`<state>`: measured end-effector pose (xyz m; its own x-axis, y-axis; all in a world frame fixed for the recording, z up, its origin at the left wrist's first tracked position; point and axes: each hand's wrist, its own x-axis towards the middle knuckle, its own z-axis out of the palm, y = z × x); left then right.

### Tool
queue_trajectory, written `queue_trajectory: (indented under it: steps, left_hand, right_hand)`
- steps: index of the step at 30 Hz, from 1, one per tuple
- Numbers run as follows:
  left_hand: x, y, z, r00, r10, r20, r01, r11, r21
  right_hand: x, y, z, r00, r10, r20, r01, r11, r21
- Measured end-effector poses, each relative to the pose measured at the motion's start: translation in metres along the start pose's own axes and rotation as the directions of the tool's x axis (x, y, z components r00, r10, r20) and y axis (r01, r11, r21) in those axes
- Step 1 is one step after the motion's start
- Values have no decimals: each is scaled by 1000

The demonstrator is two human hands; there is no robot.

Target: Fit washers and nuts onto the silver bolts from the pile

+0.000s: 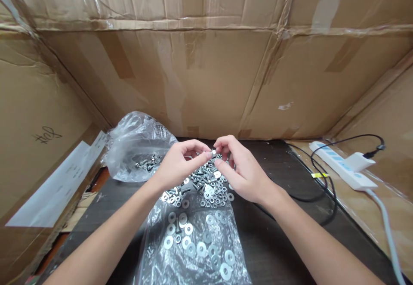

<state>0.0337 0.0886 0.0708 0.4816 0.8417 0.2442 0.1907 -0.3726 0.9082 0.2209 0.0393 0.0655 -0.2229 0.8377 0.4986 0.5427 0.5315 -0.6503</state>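
A: Okay, head view, the only one. Step?

B: Looks like fitting small hardware together. Both hands meet above the pile, pinching one tiny metal piece (213, 152) between them, probably a nut on a short bolt, too small to tell for sure.

A: Left hand?

B: Left hand (176, 166) comes in from the lower left, thumb and forefinger closed to a narrow pinch, tips touching the piece from its left side. The other fingers are curled in.

A: Right?

B: Right hand (240, 168) has the same kind of pinch, fingertips closed on the piece from the right, palm turned inward. So both hands hold it and neither is open.

A: Where's the stock?

B: Directly under the hands: a heap of nuts and bolts (206, 184) on a flat clear plastic sheet (167, 267), with washers (200, 242) spread nearer the person. A clear plastic bag (135, 147) with more bolts sits to the left, near the left hand but not touching it.

A: Next move calls for?

B: My judgement is a fine twist between the fingertips, keeping the piece squarely over the sheet in case it drops.

A: Surroundings?

B: Dark table (277, 233), cardboard walls (206, 78), and a white power strip (342, 166) with a black cable well off to the right.
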Motion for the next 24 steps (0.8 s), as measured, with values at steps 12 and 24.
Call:
queue_trajectory:
  steps: [12, 24]
  left_hand:
    - [-2, 6, 2, 991, -3, 131, 13, 996, -83]
    - [-3, 8, -1, 983, -36, 182, 67, 983, -170]
  right_hand:
    - [4, -5, -3, 985, -124, -118, 109, 986, -128]
    - [2, -4, -7, 967, -255, 11, 249, 933, -259]
